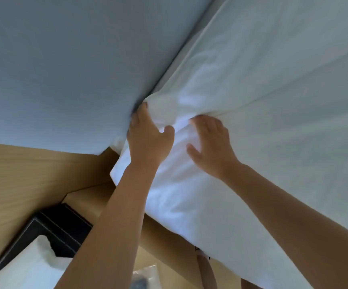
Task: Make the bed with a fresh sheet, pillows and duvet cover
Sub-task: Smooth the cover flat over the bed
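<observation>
At the head corner of the bed (189, 205), right where it meets the padded headboard (64, 69), I'm working the white fitted-or-flat sheet (262, 122) (can't tell which) into place. My left hand (148, 140) has its fingers reaching up into the gap btwn headboard and bed, with the thumb clamped over a bunched fold of the sheet, so it's pinching fabric. My right hand (212, 147) lies palm-down just beside it, thumb spread wide, fingertips bent into a crease, pressing the cloth flat rather than gripping.

The sheet already covers the bed top and drapes over the side at this corner. It's fairly smooth further out, but puckered w/ wrinkles around both hands. Whether the corner is fully tucked under, I can't see.

Progress, as I judge it: early. Sheet is on, and this corner is mid-tuck. No pillows or duvet cover in view, so those are prob. all left to do, plus any other corners.

Off the bed's edge, lower left, a black tissue box (50, 236) sits on the wooden bedside tabletop (81, 197). A clear plastic bag (143, 276) lies lower down.
</observation>
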### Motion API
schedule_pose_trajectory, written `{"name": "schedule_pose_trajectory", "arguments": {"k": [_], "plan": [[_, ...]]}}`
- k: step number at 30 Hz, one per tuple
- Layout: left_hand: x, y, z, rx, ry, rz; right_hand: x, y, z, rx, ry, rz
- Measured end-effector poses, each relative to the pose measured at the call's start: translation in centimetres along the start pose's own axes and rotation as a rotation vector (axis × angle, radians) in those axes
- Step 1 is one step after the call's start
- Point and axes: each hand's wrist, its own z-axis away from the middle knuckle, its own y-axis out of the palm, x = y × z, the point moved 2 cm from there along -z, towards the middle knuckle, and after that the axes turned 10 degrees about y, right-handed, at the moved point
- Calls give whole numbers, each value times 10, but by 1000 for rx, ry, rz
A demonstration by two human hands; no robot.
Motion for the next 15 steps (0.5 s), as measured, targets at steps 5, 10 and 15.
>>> {"name": "schedule_pose_trajectory", "arguments": {"k": [5, 10, 15], "plan": [[-57, 18, -60, 39, 136, -65, -42, -60, -44, -172, 150, -123], [-80, 51, -118, 373, -120, -87, -56, -105, -104, -358, 241, -213], [-107, 69, -130, 399, -94, 4, -63, -133, -186, -81, 671, -151]]}}
